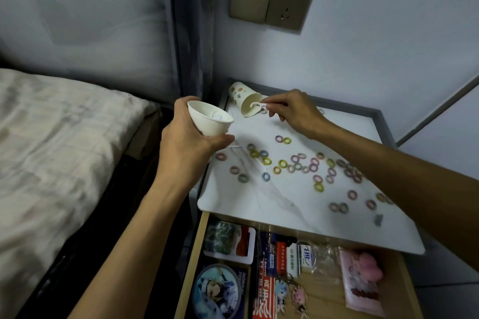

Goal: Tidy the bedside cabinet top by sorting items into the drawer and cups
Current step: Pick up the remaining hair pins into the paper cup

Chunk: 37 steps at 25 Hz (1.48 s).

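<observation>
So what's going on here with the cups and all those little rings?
A person is tidying a bedside cabinet top. The left hand holds a white paper cup, tilted, in the air. The right hand pinches a small white piece at the mouth of a spotted paper cup lying on its side. Coloured rings lie scattered across the top, and the drawer stands open.

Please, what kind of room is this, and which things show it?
Most likely a bedroom, at the bedside. A bed with rumpled bedding is at the left, a small cabinet top with an open drawer stands right beside it, and a wall socket is above.
</observation>
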{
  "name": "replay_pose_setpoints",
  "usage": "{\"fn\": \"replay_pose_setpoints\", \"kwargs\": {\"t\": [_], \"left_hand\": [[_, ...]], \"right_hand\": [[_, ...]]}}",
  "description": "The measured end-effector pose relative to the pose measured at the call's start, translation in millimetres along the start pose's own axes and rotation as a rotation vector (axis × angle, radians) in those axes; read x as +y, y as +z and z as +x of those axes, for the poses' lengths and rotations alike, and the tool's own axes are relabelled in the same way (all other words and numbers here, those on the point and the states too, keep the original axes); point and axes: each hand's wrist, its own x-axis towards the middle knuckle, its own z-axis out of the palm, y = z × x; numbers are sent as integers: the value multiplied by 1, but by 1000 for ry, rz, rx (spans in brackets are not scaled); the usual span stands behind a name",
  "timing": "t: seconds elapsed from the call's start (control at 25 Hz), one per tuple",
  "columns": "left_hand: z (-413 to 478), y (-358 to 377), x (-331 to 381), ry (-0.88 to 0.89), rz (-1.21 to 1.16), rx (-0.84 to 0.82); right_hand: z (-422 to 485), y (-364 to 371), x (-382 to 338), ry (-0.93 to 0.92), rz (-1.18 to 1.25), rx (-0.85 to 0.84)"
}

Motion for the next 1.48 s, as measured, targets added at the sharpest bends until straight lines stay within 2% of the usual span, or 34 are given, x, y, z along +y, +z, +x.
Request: {"fn": "replay_pose_setpoints", "kwargs": {"t": [0.12,0.24,0.32,0.4,0.48,0.6,0.64,0.72,0.84,0.96,1.16,1.32,1.48], "left_hand": [[-4,7,1,16,46,-35],[-7,14,2,44,85,-69],[-7,17,3,46,75,-76],[-7,18,4,48,60,-71],[-7,16,6,57,50,-57],[-6,12,5,50,13,-16],[-5,9,4,49,6,5],[-3,3,2,51,16,57],[5,-11,-4,35,-26,141],[9,-18,-7,18,-63,170],[12,-16,-8,8,-59,152],[9,-13,-5,-1,-47,128],[7,-13,-4,-6,-55,120]], "right_hand": [[-2,-25,-37,-175,2,-74],[-6,-30,-85,-453,-167,-282],[-7,-21,-104,-531,-267,-418],[-8,-15,-110,-512,-255,-477],[-8,-18,-109,-442,-115,-457],[2,-16,-91,-291,155,-249],[8,-9,-77,-213,147,-167],[19,15,-44,-97,-111,-128],[26,61,-6,-171,-393,-301],[32,92,0,-240,-397,-324],[25,99,8,-291,-349,-227],[11,84,24,-200,-352,-131],[9,77,21,-21,-227,-1]]}}
